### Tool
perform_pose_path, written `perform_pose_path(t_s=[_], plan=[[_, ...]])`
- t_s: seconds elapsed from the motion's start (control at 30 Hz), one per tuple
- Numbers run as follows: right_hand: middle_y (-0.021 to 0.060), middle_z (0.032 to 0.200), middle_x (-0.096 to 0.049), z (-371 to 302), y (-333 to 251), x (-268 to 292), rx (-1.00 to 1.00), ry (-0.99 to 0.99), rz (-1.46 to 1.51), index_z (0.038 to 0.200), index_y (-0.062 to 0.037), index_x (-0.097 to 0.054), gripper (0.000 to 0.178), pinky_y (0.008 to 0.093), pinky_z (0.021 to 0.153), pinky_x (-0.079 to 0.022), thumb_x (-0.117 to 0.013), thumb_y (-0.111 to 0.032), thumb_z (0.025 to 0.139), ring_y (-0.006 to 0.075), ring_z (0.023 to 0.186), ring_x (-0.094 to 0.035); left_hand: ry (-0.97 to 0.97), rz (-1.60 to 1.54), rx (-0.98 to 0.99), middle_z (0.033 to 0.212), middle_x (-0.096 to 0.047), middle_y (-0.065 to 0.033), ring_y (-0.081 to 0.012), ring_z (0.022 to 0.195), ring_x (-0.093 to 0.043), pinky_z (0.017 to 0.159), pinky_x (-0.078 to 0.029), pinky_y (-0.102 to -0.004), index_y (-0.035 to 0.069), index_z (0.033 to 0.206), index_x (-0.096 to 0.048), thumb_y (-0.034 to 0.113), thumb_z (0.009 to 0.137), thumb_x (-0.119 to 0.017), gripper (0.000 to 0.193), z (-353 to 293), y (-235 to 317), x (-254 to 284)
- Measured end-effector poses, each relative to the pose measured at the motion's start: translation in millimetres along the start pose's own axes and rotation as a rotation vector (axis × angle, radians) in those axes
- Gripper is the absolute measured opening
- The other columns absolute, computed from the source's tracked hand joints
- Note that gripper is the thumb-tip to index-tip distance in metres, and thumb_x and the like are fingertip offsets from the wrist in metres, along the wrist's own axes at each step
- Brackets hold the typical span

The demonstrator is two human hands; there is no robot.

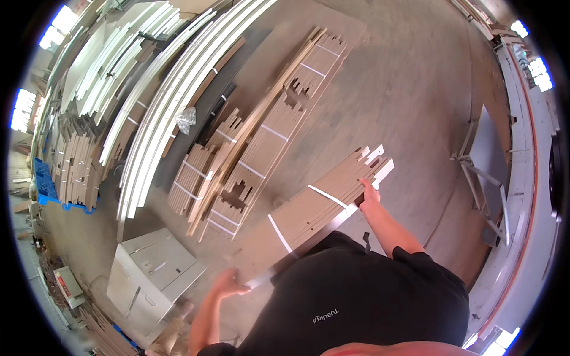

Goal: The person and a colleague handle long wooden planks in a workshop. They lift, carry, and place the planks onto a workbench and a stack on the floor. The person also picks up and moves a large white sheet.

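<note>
Head: bundle [314, 216] between left hand [225, 283], right hand [370, 194]

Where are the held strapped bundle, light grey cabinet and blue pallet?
Strapped bundle [304, 215]: head view, brown face between its two white straps.
Light grey cabinet [163, 256]: head view, upward-facing panel.
Blue pallet [44, 177]: head view, exposed left part.

1 pale gray cabinet [154, 276] rests on the floor [409, 89]; 1 blue pallet [45, 179] sits far left; 1 crumpled clear bag [186, 120] lies beside long white strips [158, 130].
</note>
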State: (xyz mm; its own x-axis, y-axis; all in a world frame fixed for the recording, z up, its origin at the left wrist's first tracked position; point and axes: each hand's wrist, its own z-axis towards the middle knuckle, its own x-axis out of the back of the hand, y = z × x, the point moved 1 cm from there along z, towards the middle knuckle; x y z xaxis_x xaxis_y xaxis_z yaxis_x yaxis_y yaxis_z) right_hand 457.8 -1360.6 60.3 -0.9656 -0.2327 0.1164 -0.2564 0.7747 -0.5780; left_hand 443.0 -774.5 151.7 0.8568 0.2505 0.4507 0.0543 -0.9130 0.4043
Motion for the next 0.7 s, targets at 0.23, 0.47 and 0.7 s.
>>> perform_pose_path(t_s=[0.23, 0.47, 0.7], plan=[[0.0135, 0.121, -0.067, 124, -144, -126, 0.013, -0.049, -0.041, 0.126, -0.0011, -0.061, 0.058, 0.0443, 0.09, -0.056, -0.082, -0.025, 0.078, 0.0295, 0.106, -0.067, -0.136, -0.061, -0.006, 0.117, -0.068, -0.0168, -0.0323, 0.108, -0.066, 0.093, -0.051, -0.0408, 0.001, 0.122, -0.064, 0.043, 0.054, -0.094, 0.086, 184, 115, 89], [0.0125, 0.123, -0.067, 311, -274, -276, 0.089, 0.029, -0.177, 0.125, -0.0018, -0.062, 0.059, 0.0411, 0.091, -0.054, -0.082, -0.028, 0.077, 0.0283, 0.11, -0.065, -0.177, 0.008, -0.091, 0.113, -0.067, -0.0204, -0.0375, 0.105, -0.065, 0.089, -0.051, -0.0429, 0.001, 0.119, -0.065, 0.054, 0.059, -0.086, 0.082, 390, 251, 208], [0.0086, 0.125, -0.066, 434, -403, -477, 0.124, -0.056, -0.271, 0.125, -0.0054, -0.064, 0.058, 0.0388, 0.091, -0.05, -0.081, -0.033, 0.077, 0.0259, 0.111, -0.063, -0.003, -0.064, -0.091, 0.108, -0.069, -0.0183, -0.0361, 0.102, -0.066, 0.087, -0.053, -0.0432, 0.003, 0.114, -0.068, 0.056, 0.057, -0.085, 0.079, 593, 343, 268]])
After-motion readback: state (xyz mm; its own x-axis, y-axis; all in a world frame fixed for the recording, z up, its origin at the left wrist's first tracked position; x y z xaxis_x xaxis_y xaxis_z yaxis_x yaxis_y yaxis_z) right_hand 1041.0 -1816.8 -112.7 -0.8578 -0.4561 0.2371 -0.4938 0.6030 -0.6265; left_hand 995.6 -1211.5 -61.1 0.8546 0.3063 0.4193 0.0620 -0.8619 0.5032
